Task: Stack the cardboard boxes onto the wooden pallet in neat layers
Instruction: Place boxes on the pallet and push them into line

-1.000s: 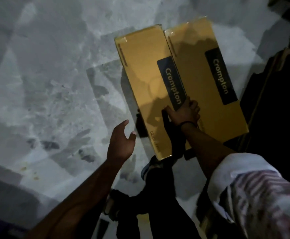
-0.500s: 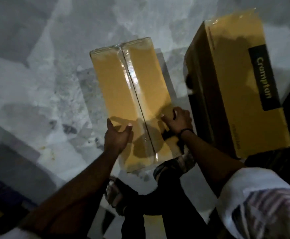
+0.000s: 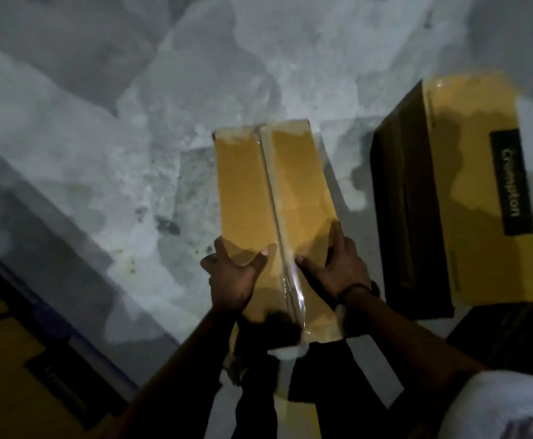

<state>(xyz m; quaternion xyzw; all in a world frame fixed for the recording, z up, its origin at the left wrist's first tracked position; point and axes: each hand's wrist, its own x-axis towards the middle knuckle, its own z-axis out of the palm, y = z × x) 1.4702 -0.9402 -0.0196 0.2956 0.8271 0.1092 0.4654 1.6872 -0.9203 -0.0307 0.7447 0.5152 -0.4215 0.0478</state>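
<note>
Here the left hand and right hand clamp the near end of a cardboard box, one on each long edge, thumbs lying on top either side of its taped seam. The box reaches away from them over the grey floor. Beyond and to the right of the right hand stands a second box with a dark label, apart from the held one.

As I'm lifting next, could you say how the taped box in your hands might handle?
The taped box is likely stiff: its faces look flat, edges square. Its glossy tape seam may be slippery. With left hand and right hand both gripping its nearer half, the far end may dip.
</note>
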